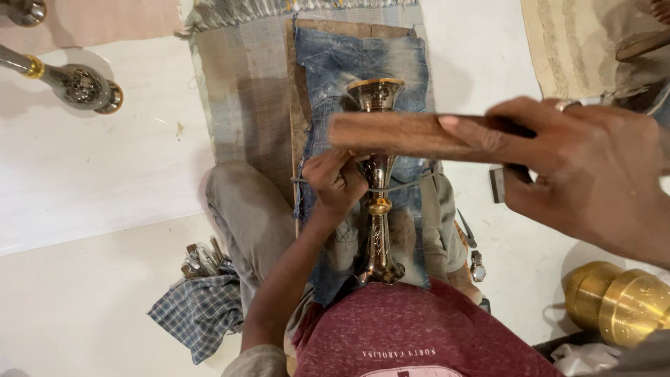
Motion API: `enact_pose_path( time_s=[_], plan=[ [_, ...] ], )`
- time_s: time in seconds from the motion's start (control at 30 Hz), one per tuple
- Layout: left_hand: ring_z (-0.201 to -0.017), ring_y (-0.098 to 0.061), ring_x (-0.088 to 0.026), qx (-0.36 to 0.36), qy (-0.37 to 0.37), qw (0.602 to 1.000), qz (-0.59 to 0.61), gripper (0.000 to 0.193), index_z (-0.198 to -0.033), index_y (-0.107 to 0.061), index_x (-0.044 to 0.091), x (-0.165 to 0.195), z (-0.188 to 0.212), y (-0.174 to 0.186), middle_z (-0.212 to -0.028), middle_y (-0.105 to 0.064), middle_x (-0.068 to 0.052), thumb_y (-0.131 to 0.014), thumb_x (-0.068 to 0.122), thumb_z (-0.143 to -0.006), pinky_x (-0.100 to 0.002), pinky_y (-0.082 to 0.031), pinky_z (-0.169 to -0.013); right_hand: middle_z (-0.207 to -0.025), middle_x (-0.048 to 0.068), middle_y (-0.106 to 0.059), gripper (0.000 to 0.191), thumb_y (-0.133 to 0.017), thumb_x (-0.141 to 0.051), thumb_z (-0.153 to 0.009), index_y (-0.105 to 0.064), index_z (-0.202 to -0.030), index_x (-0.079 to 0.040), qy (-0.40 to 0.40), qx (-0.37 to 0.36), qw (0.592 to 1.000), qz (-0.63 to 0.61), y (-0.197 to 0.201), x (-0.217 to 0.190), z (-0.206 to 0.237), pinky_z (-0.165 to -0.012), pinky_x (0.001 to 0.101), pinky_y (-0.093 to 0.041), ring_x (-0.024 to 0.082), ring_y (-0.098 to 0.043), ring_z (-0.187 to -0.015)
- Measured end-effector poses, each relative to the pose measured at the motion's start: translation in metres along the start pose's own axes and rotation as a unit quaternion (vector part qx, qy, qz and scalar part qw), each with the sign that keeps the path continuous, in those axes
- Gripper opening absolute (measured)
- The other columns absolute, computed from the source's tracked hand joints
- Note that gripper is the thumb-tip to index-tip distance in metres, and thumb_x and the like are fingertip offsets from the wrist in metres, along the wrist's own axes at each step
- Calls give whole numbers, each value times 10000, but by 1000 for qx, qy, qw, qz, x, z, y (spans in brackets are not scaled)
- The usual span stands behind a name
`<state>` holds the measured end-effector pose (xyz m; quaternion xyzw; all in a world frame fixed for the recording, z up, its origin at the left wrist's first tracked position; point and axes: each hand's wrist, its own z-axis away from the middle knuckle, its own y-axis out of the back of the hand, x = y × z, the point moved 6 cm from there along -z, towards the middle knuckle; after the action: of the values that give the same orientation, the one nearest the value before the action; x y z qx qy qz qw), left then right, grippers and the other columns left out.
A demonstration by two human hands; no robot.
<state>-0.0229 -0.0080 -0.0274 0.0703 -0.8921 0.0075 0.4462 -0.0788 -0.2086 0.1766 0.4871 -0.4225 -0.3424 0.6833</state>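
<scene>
Two hands are at work in the head view, over a tall engraved metal vase that lies along the lap of the person, on a piece of faded blue denim spread on a worn wooden board. The open mouth of the vase points away from the body, and its flared foot is close to the maroon shirt; what is inside the mouth I cannot tell. The left hand is closed at the narrow neck of the vase, and the fingers seem to pinch a small tool against the metal, but the tool is too small to name. The right hand is high and near the camera, and it grips one end of a flat wooden stick, which crosses above the upper part of the vase. On the white floor at the left lie a checked cloth with some small metal tools just beside it, and two more metal vessels further away. At the right stand two shiny brass parts, touching each other, and a wristwatch lies near the knee.
</scene>
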Motion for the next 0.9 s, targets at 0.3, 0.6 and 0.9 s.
enact_pose_path(
  time_s=[0.3,0.6,0.9],
  plan=[
    [-801,-793,-213,39,-8,998,45,195,-980,-675,-80,16,-7,6,-946,-766,-145,-531,-140,-863,-270,-647,-702,-1139,-5,-759,745,-727,-154,-872,-453,-1525,-385,31,17,998,-53,26,-3,-29,-381,211,-480,66,-601,-484],
    [-836,-797,-188,-62,1,998,28,172,-1106,-715,0,29,-19,-6,-960,-784,-115,-576,-54,-1021,-289,-659,-737,-1006,-56,-744,758,-698,-112,-835,-503,-1520,-374,-100,-55,989,-89,-23,13,-17,-395,247,-485,93,-641,-503],
    [-852,-799,-237,-133,-95,986,-23,426,-1205,-687,59,32,-30,-4,-986,-777,-107,-607,-101,-818,-342,-661,-736,-1166,147,-675,719,-731,17,-755,-549,-1433,-136,-73,317,825,-463,-43,14,39,-746,341,-594,208,-690,-892]
  ],
)
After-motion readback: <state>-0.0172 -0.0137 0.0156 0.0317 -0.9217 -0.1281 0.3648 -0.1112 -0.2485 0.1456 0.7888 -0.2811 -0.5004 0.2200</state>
